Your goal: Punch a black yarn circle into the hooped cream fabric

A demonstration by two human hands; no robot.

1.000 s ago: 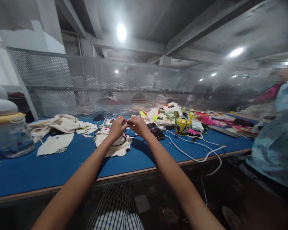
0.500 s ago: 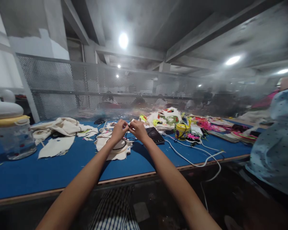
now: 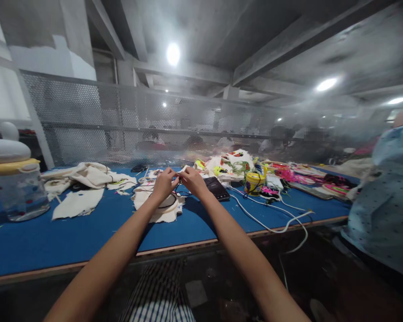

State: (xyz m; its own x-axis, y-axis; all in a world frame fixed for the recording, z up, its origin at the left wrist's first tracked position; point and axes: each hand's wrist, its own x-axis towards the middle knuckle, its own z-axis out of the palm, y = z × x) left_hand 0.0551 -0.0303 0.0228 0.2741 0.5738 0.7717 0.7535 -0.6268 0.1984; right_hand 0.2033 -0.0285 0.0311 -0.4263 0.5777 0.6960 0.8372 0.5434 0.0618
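The left hand [image 3: 163,184] and the right hand [image 3: 193,180] meet fingertip to fingertip above the blue-topped desk [image 3: 87,232], each pinched on a thin dark thread [image 3: 177,188] that loops down between them; what sits at the very tips is too small to make out. Directly beneath the left hand lies a round wooden embroidery hoop with cream cloth stretched in it [image 3: 164,205], resting flat on the desk, the cloth's ragged edges spilling past the ring.

Just right of the right hand a black flat phone-like device [image 3: 218,188] lies tilted on the desk; any writing on its face is unreadable. Beyond it stands a small yellow plastic tub [image 3: 254,183] with a printed label too blurred to read, and behind that a heap of cream cloth pieces with bright embroidery [image 3: 231,163]. A white cable [image 3: 272,219] snakes from there across the desk and hangs over its front edge.

To the left lie loose cream cloth scraps [image 3: 80,188], and at the far left edge a clear plastic jar with a yellow rim [image 3: 18,190]. A person in a pale blue dotted shirt [image 3: 386,210] sits at the right.
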